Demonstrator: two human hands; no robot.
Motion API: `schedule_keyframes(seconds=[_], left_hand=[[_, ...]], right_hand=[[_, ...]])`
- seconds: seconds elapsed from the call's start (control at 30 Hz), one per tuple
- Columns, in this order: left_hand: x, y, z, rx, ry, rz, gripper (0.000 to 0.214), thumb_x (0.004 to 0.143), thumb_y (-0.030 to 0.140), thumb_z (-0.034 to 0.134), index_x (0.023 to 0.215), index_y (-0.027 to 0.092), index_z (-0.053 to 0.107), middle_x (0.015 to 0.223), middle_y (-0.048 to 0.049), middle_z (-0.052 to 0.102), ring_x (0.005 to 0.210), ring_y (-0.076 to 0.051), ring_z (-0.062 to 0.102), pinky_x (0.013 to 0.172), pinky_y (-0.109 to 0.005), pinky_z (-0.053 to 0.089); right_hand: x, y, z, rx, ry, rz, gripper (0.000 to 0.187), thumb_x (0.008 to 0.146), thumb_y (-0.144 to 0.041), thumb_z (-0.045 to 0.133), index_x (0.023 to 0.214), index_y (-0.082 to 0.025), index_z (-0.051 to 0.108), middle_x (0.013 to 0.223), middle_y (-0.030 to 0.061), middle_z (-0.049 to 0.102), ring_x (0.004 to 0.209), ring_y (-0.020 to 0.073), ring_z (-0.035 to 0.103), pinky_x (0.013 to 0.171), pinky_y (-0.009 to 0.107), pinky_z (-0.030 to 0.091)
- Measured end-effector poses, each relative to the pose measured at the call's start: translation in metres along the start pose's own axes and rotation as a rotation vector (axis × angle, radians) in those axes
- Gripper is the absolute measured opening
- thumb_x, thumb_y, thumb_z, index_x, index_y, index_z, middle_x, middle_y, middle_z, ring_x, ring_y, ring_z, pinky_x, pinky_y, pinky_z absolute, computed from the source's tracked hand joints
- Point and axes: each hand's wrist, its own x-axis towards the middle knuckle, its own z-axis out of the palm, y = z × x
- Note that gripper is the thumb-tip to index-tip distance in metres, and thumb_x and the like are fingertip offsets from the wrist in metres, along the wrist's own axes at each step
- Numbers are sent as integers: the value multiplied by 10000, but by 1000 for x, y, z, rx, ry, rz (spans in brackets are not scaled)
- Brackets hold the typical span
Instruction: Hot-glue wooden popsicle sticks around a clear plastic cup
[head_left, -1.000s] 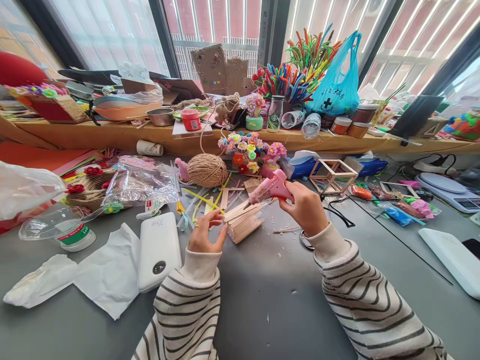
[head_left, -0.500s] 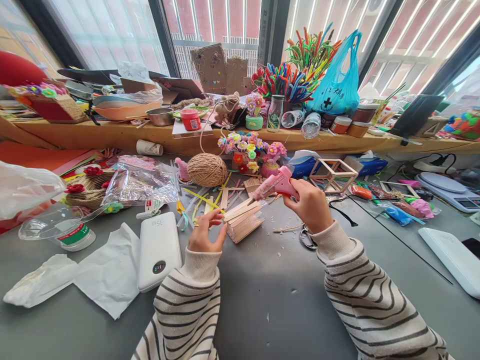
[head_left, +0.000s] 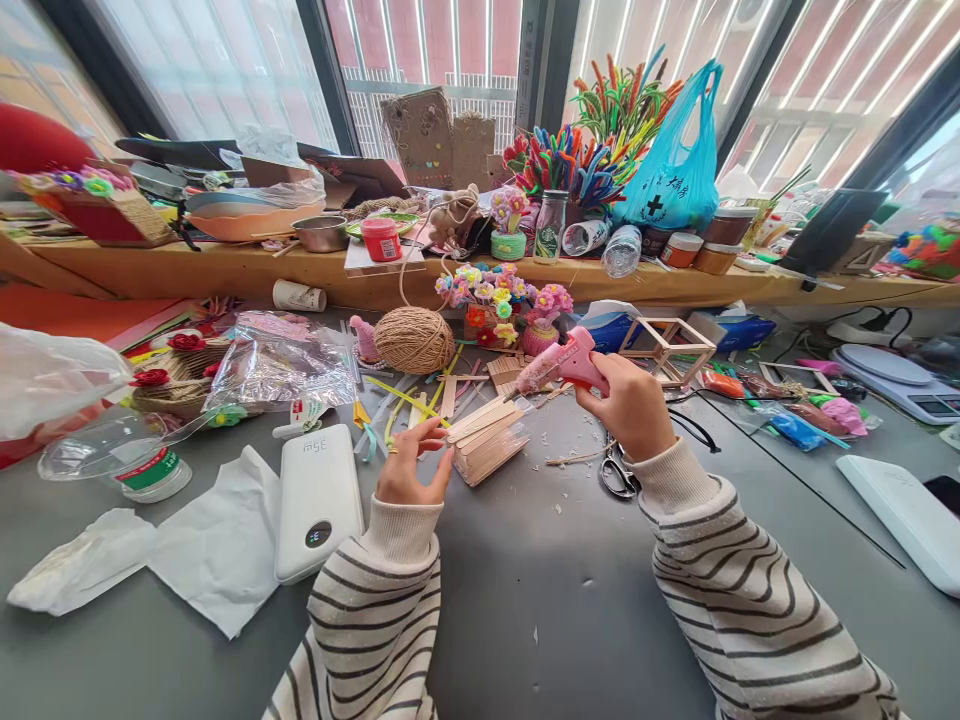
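Observation:
A small box-like stack of wooden craft sticks (head_left: 489, 440) lies on the grey table in front of me. My left hand (head_left: 412, 462) is at its left end, with fingers and thumb apart and curved; the tips are at the edge of the sticks, and I cannot tell how firmly they touch. My right hand (head_left: 628, 402) is closed around the handle of a pink glue gun (head_left: 559, 362). The gun's nozzle points down and left, just above the right end of the top sticks. Scissors (head_left: 618, 472) lie below my right wrist, partly hidden.
A ball of twine (head_left: 414, 340) and loose strips lie behind the sticks. A white power bank (head_left: 319, 500) and paper tissue (head_left: 221, 540) are to the left. A wooden stick frame (head_left: 667, 348) stands at the back right. A crowded ledge (head_left: 300, 262) runs along the windows.
My right hand has moved the glue gun slightly right, its nozzle shifting toward the right end of the sticks. My left hand and the stack have stayed in place.

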Motion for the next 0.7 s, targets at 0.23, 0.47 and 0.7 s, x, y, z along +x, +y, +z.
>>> schedule_keyframes(seconds=[0.23, 0.47, 0.7], left_hand=[[0, 0, 0, 9, -10, -13, 293, 741, 232, 558, 1028, 183, 529, 828, -28, 657, 614, -118, 627, 652, -286, 531], [0, 1, 0, 15, -17, -23, 290, 742, 240, 554, 1026, 182, 529, 832, -34, 660, 616, -120, 628, 669, -296, 531], [0, 1, 0, -1, -12, -30, 300, 740, 237, 557, 1034, 180, 530, 833, -33, 658, 620, -119, 626, 672, -293, 529]], right_hand=[[0, 2, 1, 5, 13, -3, 190, 715, -235, 543, 875, -149, 600, 713, 50, 595, 632, 171, 531, 557, 257, 379], [-1, -2, 0, 1, -20, -8, 214, 724, -248, 538, 905, -147, 593, 730, 62, 597, 651, 183, 536, 558, 261, 381], [-2, -10, 2, -26, -15, -4, 206, 709, -214, 562, 896, -134, 593, 743, 63, 618, 667, 193, 555, 567, 265, 388]])
